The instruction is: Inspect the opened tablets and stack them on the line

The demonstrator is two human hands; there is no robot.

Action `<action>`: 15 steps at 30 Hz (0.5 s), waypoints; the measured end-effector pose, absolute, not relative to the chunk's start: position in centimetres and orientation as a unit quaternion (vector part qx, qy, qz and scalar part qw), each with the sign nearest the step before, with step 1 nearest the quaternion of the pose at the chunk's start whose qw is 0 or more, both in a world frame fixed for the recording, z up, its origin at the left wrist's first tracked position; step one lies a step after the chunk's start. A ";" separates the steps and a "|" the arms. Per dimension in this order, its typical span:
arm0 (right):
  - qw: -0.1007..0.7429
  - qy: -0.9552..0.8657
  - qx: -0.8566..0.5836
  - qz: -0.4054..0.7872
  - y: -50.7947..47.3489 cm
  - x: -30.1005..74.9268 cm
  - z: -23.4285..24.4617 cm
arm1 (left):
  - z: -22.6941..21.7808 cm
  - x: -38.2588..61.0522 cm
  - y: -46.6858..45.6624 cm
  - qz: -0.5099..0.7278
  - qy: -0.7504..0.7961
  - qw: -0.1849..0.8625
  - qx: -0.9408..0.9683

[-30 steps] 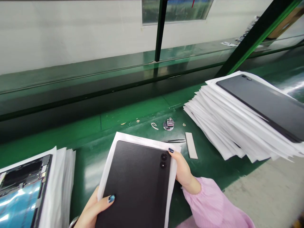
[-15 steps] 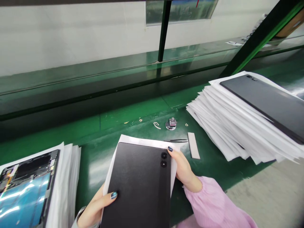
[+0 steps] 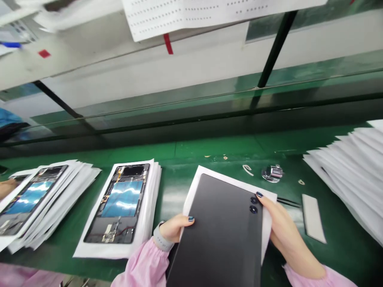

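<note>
Lying on white stacks at the left, two open tablets (image 3: 119, 203) face up on the green bench (image 3: 179, 159). At centre, the left hand (image 3: 176, 227) pinches the dark tablet (image 3: 221, 235) and its sheet (image 3: 206, 179), thumb on top. The right hand (image 3: 278, 223) grips its right edge. Beyond lie tweezers (image 3: 289, 202), a counter (image 3: 272, 173), a strip (image 3: 312, 217) and a paper pile (image 3: 350, 171).

No readable text or numbers, printed rows on hanging white sheet (image 3: 209, 14) too small
</note>
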State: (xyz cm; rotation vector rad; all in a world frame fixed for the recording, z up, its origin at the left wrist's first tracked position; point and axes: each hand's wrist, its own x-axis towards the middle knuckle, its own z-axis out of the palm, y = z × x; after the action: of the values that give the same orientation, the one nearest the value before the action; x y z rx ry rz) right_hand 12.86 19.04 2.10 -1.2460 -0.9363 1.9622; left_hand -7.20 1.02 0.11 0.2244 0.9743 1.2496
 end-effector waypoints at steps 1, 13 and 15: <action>0.308 -0.362 -0.477 0.739 19.1 12.9 2.1 | 0.1 -7.1 1.1 0.562 0.434 0.697 0.101; 0.283 -0.511 -0.483 0.652 20.1 12.2 2.6 | -0.2 -6.6 2.0 0.601 0.379 0.698 0.087; 0.316 -0.573 -0.496 0.571 19.9 12.6 2.9 | -0.4 -6.7 2.1 0.609 0.368 0.699 0.079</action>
State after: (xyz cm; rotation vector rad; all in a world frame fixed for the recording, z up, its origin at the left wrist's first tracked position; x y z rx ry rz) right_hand 12.63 19.89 2.89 -1.3058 -1.5090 1.5048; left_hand -6.67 2.13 -0.43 0.1751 0.8193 1.3562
